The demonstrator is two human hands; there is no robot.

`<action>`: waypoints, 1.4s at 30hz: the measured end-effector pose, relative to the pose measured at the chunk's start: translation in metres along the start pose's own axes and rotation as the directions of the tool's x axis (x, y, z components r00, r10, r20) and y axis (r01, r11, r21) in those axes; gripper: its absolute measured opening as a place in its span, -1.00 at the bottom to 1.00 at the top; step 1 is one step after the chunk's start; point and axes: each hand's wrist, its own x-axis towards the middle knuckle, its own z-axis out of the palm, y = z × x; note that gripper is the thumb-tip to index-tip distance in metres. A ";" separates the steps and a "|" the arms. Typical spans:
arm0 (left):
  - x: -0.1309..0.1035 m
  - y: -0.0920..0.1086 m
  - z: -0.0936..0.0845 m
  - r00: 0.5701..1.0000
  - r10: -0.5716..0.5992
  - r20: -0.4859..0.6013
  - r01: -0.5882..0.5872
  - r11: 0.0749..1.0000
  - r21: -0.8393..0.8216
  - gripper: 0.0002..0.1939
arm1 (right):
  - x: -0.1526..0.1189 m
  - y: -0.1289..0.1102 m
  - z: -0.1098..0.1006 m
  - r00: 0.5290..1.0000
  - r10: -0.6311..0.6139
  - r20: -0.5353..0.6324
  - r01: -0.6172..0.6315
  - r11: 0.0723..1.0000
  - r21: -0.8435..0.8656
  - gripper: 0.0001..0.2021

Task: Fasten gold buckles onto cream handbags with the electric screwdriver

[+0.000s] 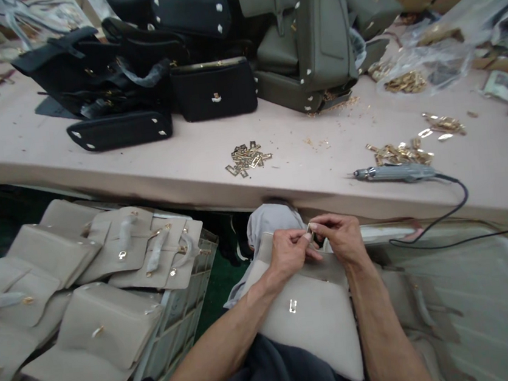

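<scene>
A beige handbag lies across my lap, with a gold rectangular metal fitting on its front panel. Above its upper edge my two hands meet. My left hand is closed, its thumb and finger pinching a small gold metal piece. From the other side, my right hand pinches the same piece, also with closed fingers. The piece's exact shape is partly hidden by the fingertips.
The table holds black handbags, olive handbags, a heap of gold rectangular frames, more gold fittings and a corded electric screwdriver. Beige bags fill a crate at left; a plastic bin stands right.
</scene>
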 end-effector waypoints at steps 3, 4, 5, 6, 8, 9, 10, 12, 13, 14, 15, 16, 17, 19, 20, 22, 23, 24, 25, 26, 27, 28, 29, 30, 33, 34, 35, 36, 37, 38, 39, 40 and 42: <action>-0.001 0.004 -0.002 0.998 0.055 -0.025 -0.052 0.995 0.089 -0.66 | -0.002 -0.008 0.005 1.000 0.023 0.010 -0.023 1.000 0.017 -0.73; -0.001 0.005 -0.002 0.997 0.074 -0.030 -0.070 0.993 0.100 -0.65 | -0.002 -0.010 0.006 0.999 0.029 0.020 -0.029 0.999 0.015 -0.74; -0.001 0.006 -0.002 0.995 0.087 -0.037 -0.083 0.992 0.097 -0.64 | -0.001 -0.012 0.007 0.999 0.033 0.028 -0.033 0.999 0.008 -0.75; -0.002 0.007 -0.001 0.995 0.092 -0.045 -0.089 0.993 0.080 -0.63 | 0.000 -0.014 0.008 0.999 0.037 0.038 -0.037 0.999 0.004 -0.77; -0.001 0.007 0.000 0.994 0.077 -0.075 -0.076 0.997 0.017 -0.60 | 0.003 -0.016 0.009 0.998 0.041 0.045 -0.041 0.999 0.000 -0.80; -0.001 0.007 0.001 0.994 0.058 -0.090 -0.060 0.998 -0.021 -0.59 | 0.004 -0.017 0.010 0.998 0.041 0.045 -0.041 0.999 -0.001 -0.82; -0.001 0.007 0.002 0.994 0.035 -0.106 -0.041 0.998 -0.057 -0.58 | 0.005 -0.017 0.012 0.998 0.037 0.044 -0.037 0.999 -0.003 -0.83; 0.000 0.006 0.003 0.991 -0.003 -0.130 -0.011 0.995 -0.104 -0.58 | 0.005 -0.016 0.015 0.999 0.031 0.030 -0.031 0.999 -0.014 -0.83; 0.001 0.006 0.003 0.990 -0.009 -0.140 -0.007 0.994 -0.111 -0.58 | 0.005 -0.015 0.017 0.999 0.036 0.029 -0.035 0.999 -0.023 -0.81; 0.001 0.006 0.003 0.989 -0.005 -0.147 -0.011 0.994 -0.107 -0.60 | 0.005 -0.015 0.019 0.998 0.045 0.034 -0.044 0.998 -0.036 -0.79; 0.002 0.006 0.002 0.988 0.006 -0.154 -0.021 0.995 -0.098 -0.62 | 0.005 -0.016 0.019 0.998 0.057 0.038 -0.055 0.997 -0.053 -0.76; 0.002 0.007 0.002 0.988 0.018 -0.157 -0.031 0.996 -0.085 -0.64 | 0.005 -0.017 0.019 0.997 0.067 0.038 -0.064 0.995 -0.073 -0.72; 0.002 0.007 0.001 0.987 0.027 -0.156 -0.039 0.997 -0.071 -0.65 | 0.007 -0.020 0.016 0.997 0.068 0.022 -0.066 0.993 -0.095 -0.67; 0.001 0.007 0.000 0.989 0.033 -0.147 -0.040 0.998 -0.045 -0.66 | 0.014 -0.028 0.002 0.995 0.042 -0.086 -0.054 0.989 -0.135 -0.56; 0.001 0.007 0.000 0.989 0.031 -0.142 -0.036 0.999 -0.035 -0.64 | 0.020 -0.034 -0.008 0.984 0.022 -0.178 -0.049 0.988 -0.146 -0.50; 0.000 0.005 -0.001 0.991 0.030 -0.128 -0.032 0.999 -0.019 -0.61 | 0.037 -0.048 -0.033 0.904 -0.046 -0.426 -0.052 0.975 -0.216 -0.44; 0.000 0.004 -0.002 0.992 0.033 -0.121 -0.035 0.999 -0.014 -0.60 | 0.047 -0.054 -0.046 0.821 -0.095 -0.563 -0.076 0.959 -0.273 -0.46; 0.001 0.003 -0.003 0.993 0.039 -0.113 -0.040 0.999 -0.010 -0.60 | 0.058 -0.060 -0.059 0.696 -0.198 -0.690 -0.131 0.910 -0.393 -0.49; 0.001 0.001 -0.003 0.993 0.047 -0.109 -0.048 0.999 -0.008 -0.60 | 0.070 -0.064 -0.070 0.593 -0.290 -0.751 -0.193 0.854 -0.483 -0.51; 0.002 -0.001 -0.004 0.993 0.055 -0.104 -0.056 0.998 -0.006 -0.60 | 0.081 -0.067 -0.079 0.518 -0.348 -0.781 -0.249 0.813 -0.527 -0.50; 0.003 -0.002 -0.004 0.992 0.065 -0.107 -0.066 0.998 -0.005 -0.62 | 0.091 -0.069 -0.087 0.480 -0.372 -0.794 -0.288 0.789 -0.543 -0.45; 0.004 -0.004 -0.005 0.991 0.072 -0.110 -0.072 0.997 -0.003 -0.63 | 0.100 -0.069 -0.092 0.464 -0.370 -0.805 -0.310 0.784 -0.538 -0.40; 0.005 -0.005 -0.005 0.991 0.075 -0.114 -0.076 0.997 0.000 -0.64 | 0.107 -0.068 -0.096 0.454 -0.349 -0.820 -0.322 0.794 -0.516 -0.33; 0.006 -0.006 -0.005 0.990 0.075 -0.119 -0.076 0.997 0.003 -0.64 | 0.113 -0.067 -0.098 0.444 -0.320 -0.837 -0.331 0.809 -0.485 -0.27; 0.005 -0.006 -0.005 0.989 0.077 -0.125 -0.077 0.997 0.008 -0.66 | 0.123 -0.061 -0.103 0.382 -0.199 -0.902 -0.370 0.862 -0.347 -0.10; 0.005 -0.005 -0.005 0.989 0.080 -0.124 -0.079 0.997 0.009 -0.67 | 0.124 -0.058 -0.105 0.355 -0.149 -0.923 -0.379 0.879 -0.288 -0.06; 0.004 -0.005 -0.006 0.989 0.086 -0.123 -0.085 0.996 0.013 -0.68 | 0.124 -0.056 -0.106 0.320 -0.104 -0.942 -0.369 0.902 -0.225 -0.05; 0.003 -0.004 -0.006 0.989 0.090 -0.120 -0.088 0.996 0.020 -0.68 | 0.124 -0.053 -0.107 0.284 -0.065 -0.957 -0.314 0.937 -0.157 -0.06; 0.002 -0.003 -0.007 0.989 0.094 -0.114 -0.091 0.995 0.028 -0.67 | 0.124 -0.050 -0.108 0.260 -0.027 -0.965 -0.216 0.973 -0.085 -0.12; 0.001 -0.003 -0.008 0.989 0.098 -0.109 -0.095 0.995 0.037 -0.66 | 0.124 -0.047 -0.108 0.251 0.009 -0.968 -0.094 0.995 -0.015 -0.21; 0.001 -0.003 -0.009 0.989 0.103 -0.102 -0.099 0.994 0.043 -0.64 | 0.124 -0.045 -0.109 0.258 0.041 -0.965 0.030 0.998 0.050 -0.32; 0.001 -0.003 -0.010 0.989 0.106 -0.100 -0.102 0.994 0.047 -0.62 | 0.123 -0.043 -0.110 0.279 0.068 -0.958 0.134 0.985 0.109 -0.43; 0.002 -0.004 -0.011 0.989 0.111 -0.097 -0.107 0.993 0.045 -0.58 | 0.121 -0.043 -0.112 0.338 0.108 -0.935 0.253 0.946 0.201 -0.58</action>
